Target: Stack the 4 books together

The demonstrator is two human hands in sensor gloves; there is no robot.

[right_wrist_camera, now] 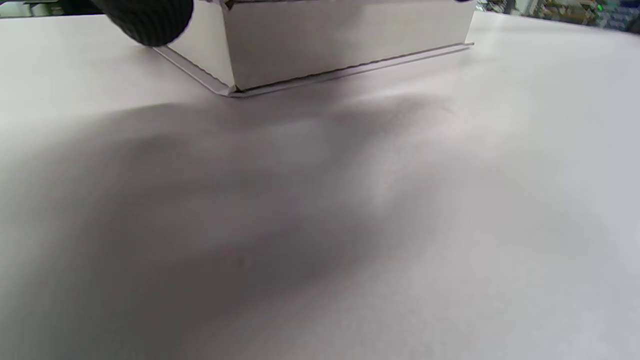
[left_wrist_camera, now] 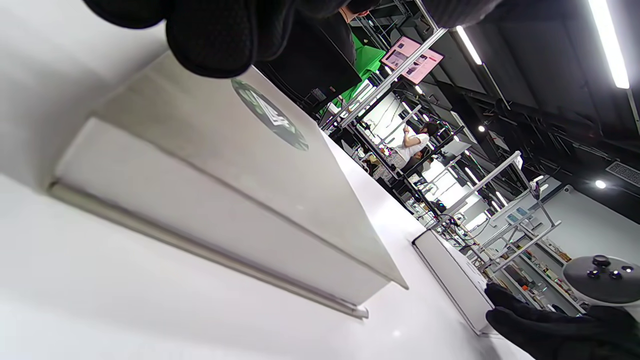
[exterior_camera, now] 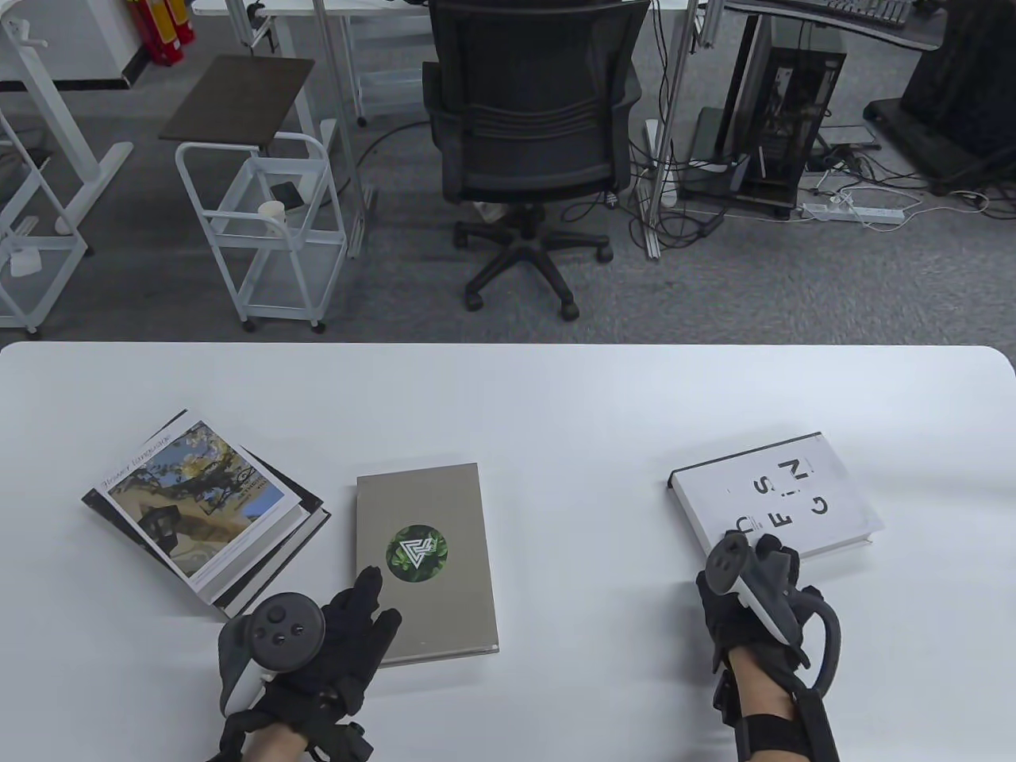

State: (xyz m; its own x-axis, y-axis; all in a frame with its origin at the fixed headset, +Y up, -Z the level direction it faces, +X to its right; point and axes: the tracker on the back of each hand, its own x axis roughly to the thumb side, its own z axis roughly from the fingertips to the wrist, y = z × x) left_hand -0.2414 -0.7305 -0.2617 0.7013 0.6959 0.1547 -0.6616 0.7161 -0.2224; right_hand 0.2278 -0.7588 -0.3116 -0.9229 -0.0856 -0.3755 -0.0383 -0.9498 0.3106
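A picture-cover book (exterior_camera: 194, 508) lies on top of a dark book (exterior_camera: 313, 520) at the table's left. A grey book (exterior_camera: 425, 556) with a round green emblem lies beside them. My left hand (exterior_camera: 377, 603) rests its spread fingers on that book's near-left corner; the fingertips (left_wrist_camera: 215, 35) hang over its cover (left_wrist_camera: 240, 165) in the left wrist view. A white book (exterior_camera: 778, 496) with black letters lies flat at the right. My right hand (exterior_camera: 750, 548) is at its near-left corner; one fingertip (right_wrist_camera: 150, 20) sits beside the book's edge (right_wrist_camera: 340, 45).
The white table (exterior_camera: 556, 413) runs the full width of the view. Beyond its far edge stand a black office chair (exterior_camera: 532, 127) and a white wire cart (exterior_camera: 266, 230). The white book (left_wrist_camera: 450, 280) and my right hand (left_wrist_camera: 550, 325) also show in the left wrist view.
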